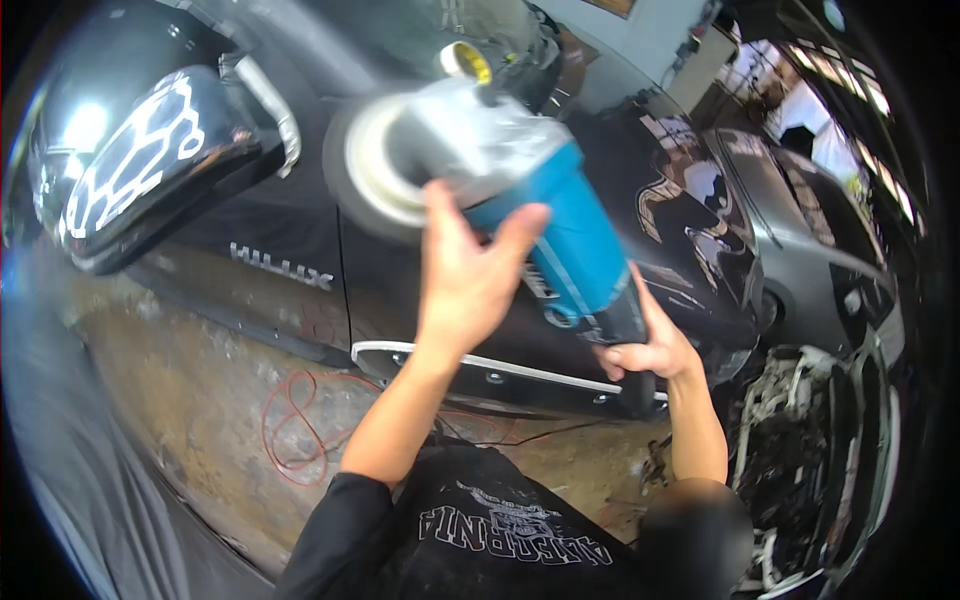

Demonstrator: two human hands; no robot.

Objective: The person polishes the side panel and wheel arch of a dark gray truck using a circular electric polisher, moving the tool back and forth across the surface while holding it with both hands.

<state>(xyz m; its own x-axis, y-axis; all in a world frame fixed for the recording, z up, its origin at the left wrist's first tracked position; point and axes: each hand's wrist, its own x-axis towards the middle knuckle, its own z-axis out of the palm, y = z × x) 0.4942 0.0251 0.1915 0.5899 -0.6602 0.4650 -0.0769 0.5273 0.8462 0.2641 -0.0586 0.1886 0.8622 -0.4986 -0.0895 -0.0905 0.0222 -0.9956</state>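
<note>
A blue rotary polisher (pixel 580 240) with a silver head and a black rear handle is held up in front of a dark car's side panel (pixel 400 300). My left hand (pixel 465 270) is wrapped around its front part, thumb on the blue body, just behind the head. My right hand (pixel 655 340) grips the black rear handle. The round whitish polishing pad (pixel 385 160) faces the dark paint at the left and is blurred. I cannot tell whether the pad touches the panel.
A glossy black side mirror (pixel 150 180) juts out at the left, white tape (pixel 262 105) beside it. A tape roll (pixel 465 63) shows behind the polisher. An orange hose (pixel 290 430) loops on the concrete floor. At the right are a grey car (pixel 820 240) and car parts (pixel 790 440).
</note>
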